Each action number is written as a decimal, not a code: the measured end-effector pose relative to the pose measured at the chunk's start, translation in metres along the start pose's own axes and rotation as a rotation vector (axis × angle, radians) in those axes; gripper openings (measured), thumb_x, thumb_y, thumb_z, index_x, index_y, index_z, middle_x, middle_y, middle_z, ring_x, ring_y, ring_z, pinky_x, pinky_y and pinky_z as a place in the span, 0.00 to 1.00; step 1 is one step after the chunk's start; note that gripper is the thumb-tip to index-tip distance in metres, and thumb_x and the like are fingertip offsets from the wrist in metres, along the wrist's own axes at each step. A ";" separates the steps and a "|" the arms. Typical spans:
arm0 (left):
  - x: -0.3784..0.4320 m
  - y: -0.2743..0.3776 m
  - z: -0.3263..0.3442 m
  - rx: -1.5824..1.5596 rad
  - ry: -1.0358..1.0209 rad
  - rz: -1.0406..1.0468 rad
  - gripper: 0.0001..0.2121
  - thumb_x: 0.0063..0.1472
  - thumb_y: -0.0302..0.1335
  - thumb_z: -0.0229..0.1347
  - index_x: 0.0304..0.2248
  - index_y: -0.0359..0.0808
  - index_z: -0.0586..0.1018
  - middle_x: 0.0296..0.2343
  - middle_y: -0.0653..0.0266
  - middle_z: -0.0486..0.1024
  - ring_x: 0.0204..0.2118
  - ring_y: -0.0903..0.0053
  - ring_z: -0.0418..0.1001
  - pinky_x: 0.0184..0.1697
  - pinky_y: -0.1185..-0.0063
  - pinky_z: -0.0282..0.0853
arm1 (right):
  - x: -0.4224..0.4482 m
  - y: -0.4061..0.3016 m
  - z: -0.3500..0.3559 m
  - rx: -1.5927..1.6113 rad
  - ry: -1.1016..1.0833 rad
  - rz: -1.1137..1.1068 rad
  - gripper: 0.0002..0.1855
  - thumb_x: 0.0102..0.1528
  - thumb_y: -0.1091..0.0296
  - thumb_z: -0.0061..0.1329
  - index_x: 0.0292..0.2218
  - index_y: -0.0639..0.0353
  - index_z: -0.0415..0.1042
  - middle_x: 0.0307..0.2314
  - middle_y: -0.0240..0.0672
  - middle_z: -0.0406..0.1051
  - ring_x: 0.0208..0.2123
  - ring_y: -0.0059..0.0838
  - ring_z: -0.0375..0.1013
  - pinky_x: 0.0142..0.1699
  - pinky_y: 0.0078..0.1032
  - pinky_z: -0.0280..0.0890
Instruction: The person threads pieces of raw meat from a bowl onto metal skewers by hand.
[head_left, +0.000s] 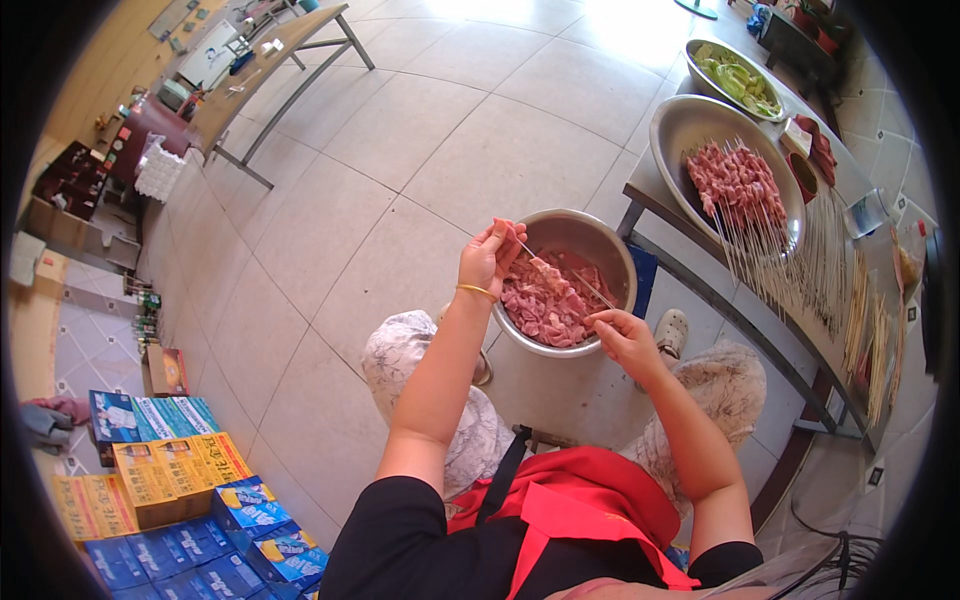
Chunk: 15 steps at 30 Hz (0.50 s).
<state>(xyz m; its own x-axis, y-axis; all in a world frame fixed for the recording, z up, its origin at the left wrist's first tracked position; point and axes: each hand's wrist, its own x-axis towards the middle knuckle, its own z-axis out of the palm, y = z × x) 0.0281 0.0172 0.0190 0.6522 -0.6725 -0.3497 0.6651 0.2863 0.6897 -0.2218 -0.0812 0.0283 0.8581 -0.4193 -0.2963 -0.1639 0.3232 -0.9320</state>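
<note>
My left hand (484, 262) is raised over the left rim of a steel basin (624, 251), its fingers pinched at the upper tip of a thin skewer (595, 290). A small pink piece seems to be between those fingers, though they partly hide it. Pieces of raw meat (551, 274) are threaded on the skewer's middle. Over the basin's lower right edge, my right hand (624, 339) grips the skewer's other end. Loose cut raw meat (551, 319) fills much of the basin, which stands between my knees.
To the right, a long table (806, 330) bears a large steel bowl (667, 142) of finished meat skewers (739, 184), a bowl of leafy greens (739, 79), loose metal skewers (825, 262) and wooden sticks (877, 352). Stacked cartons (172, 472) stand at lower left. Another table (262, 67) is farther off.
</note>
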 end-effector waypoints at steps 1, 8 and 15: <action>0.001 0.001 0.000 0.028 -0.004 0.006 0.09 0.58 0.33 0.53 0.32 0.35 0.75 0.32 0.60 0.76 0.33 0.79 0.75 0.33 0.86 0.73 | -0.001 -0.001 0.000 0.000 -0.004 0.004 0.09 0.57 0.69 0.44 0.37 0.63 0.70 0.18 0.21 0.63 0.17 0.10 0.57 0.21 0.11 0.51; -0.002 0.001 0.005 0.101 -0.019 0.020 0.09 0.58 0.33 0.53 0.33 0.35 0.76 0.32 0.59 0.76 0.33 0.78 0.75 0.33 0.86 0.73 | -0.001 0.001 0.000 0.015 0.016 0.004 0.08 0.57 0.70 0.44 0.37 0.63 0.70 0.18 0.21 0.63 0.17 0.10 0.56 0.21 0.11 0.50; -0.005 -0.004 0.008 0.090 -0.001 0.019 0.09 0.59 0.32 0.52 0.32 0.34 0.75 0.32 0.57 0.76 0.32 0.78 0.75 0.33 0.86 0.73 | -0.001 0.000 0.004 -0.032 0.042 0.017 0.08 0.57 0.71 0.43 0.37 0.63 0.70 0.18 0.21 0.62 0.17 0.10 0.56 0.21 0.11 0.50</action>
<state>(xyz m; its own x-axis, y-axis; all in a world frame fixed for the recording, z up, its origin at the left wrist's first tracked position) 0.0194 0.0135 0.0233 0.6639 -0.6682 -0.3358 0.6174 0.2364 0.7502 -0.2209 -0.0777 0.0289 0.8340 -0.4496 -0.3197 -0.1940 0.3035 -0.9329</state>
